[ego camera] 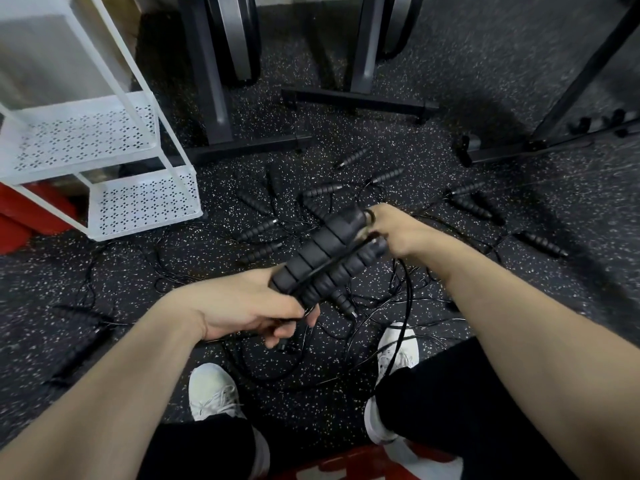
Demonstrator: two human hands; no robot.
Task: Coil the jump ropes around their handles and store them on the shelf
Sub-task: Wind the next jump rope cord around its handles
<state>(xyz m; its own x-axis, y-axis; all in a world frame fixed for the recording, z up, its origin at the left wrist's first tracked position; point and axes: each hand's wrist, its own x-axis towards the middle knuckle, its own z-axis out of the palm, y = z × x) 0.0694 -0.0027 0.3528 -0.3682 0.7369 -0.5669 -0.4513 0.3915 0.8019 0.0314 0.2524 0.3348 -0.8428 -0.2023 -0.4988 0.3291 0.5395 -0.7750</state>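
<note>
A person sits above a dark speckled gym floor, both bare arms reaching forward. At the centre of the view, the left hand (256,306) is clenched around the lower end of a pair of black ribbed handles (325,258) held side by side. The right hand (394,230) pinches the thin black cord (405,296) near the handles' upper end, where a few turns already cross the foam.

The handles' long axis runs from about 7 o'clock up to 1 o'clock, with the upper tips pointing away from the person, toward the right hand. The loose cord drops from there toward 6 o'clock, past a white shoe (398,351).

The foam handles look light and grippy, firm enough to wind against. The cord looks thin, slick and springy, so it will probably try to uncoil; holding the handles low and keeping tension on the cord close to the winding seems the safest hold.

More ropes (346,306) lie tangled on the floor, their handles scattered from 9 o'clock round to 3 o'clock. A white perforated shelf (138,199) stands at 10 o'clock; its visible trays hold nothing. Dark equipment legs (356,98) stand at 12 o'clock.
</note>
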